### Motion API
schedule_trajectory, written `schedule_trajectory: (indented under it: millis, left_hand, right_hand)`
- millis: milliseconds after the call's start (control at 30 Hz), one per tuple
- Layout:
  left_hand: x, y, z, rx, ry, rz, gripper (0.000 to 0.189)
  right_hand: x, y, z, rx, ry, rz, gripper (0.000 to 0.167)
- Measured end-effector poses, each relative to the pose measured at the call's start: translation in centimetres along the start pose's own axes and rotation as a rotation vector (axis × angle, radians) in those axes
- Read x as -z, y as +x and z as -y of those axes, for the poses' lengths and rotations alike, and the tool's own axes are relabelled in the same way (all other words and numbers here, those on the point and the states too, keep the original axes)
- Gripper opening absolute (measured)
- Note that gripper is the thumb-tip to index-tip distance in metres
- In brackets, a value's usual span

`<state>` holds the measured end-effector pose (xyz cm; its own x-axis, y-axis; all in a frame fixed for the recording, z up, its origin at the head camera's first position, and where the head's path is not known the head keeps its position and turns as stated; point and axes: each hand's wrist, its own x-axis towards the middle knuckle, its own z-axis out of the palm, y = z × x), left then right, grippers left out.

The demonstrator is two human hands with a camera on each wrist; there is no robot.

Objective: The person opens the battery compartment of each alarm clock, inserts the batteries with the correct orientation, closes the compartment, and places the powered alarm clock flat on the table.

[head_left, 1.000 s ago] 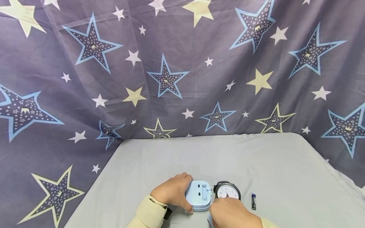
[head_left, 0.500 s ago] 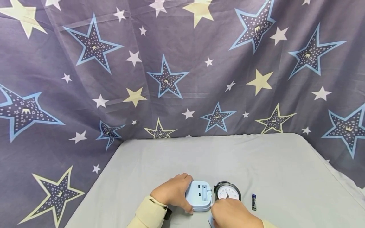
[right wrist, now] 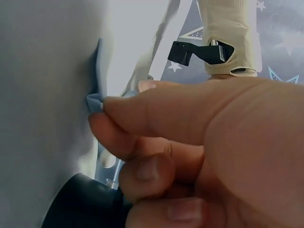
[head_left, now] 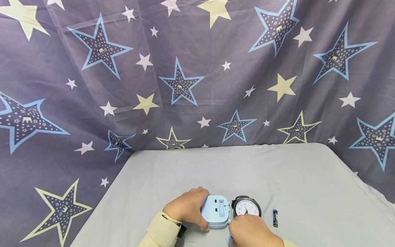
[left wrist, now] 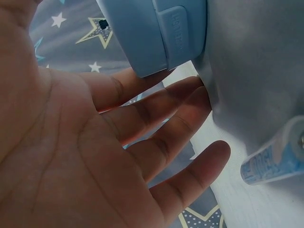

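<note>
A light-blue alarm clock (head_left: 213,216) lies with its back up and its battery compartment (head_left: 221,208) uncovered. My left hand (head_left: 189,207) holds it from the left, thumb at the near side and fingers at the far side. A button with raised lettering shows on its side in the left wrist view. Just right of it, my right hand (head_left: 251,231) pinches a thin light-blue piece, which looks like a battery cover (right wrist: 95,102), between thumb and index finger. The other fingers are curled. In the head view this hand hides most of the piece.
A black round clock (head_left: 247,207) with a white dial stands behind my right hand, partly covered. A dark battery (head_left: 275,218) lies to its right on the grey cloth (head_left: 191,168). A blue-and-white printed cylinder (left wrist: 275,156) shows in the left wrist view. Star-patterned fabric (head_left: 197,113) hangs behind.
My right hand, with the light-blue cover, has shifted slightly right from the alarm clock. My left hand and the clock look unmoved.
</note>
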<state>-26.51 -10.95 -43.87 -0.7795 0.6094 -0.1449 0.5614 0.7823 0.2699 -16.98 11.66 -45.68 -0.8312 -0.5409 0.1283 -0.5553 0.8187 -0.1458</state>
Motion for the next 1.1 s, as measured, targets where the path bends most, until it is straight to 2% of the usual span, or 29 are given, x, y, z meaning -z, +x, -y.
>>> schedule_trajectory:
  millis: [267,600,733,967,1100]
  left_hand:
    - [0.0,-0.1,-0.1,-0.004,0.005,-0.009,0.087]
    - [0.5,-0.3,-0.4,-0.004,-0.012,-0.007,0.088]
    - [0.5,-0.3,-0.3,-0.001,0.000,-0.002,0.090]
    - [0.5,-0.7,0.3,0.028,0.055,-0.003,0.101]
    - [0.8,-1.2,0.6,0.056,0.062,-0.015,0.099]
  right_hand:
    - [-0.3,-0.1,0.2,-0.015,-0.053,-0.042,0.020]
    - [0.2,-0.1,0.1,-0.020,0.022,0.007,0.027]
    - [0.5,-0.1,0.1,-0.022,0.050,-0.001,0.028]
    - [1.0,0.1,0.1,-0.008,0.094,-0.061,0.037]
    - [1.3,0.1,0.0,-0.006,0.097,-0.125,0.040]
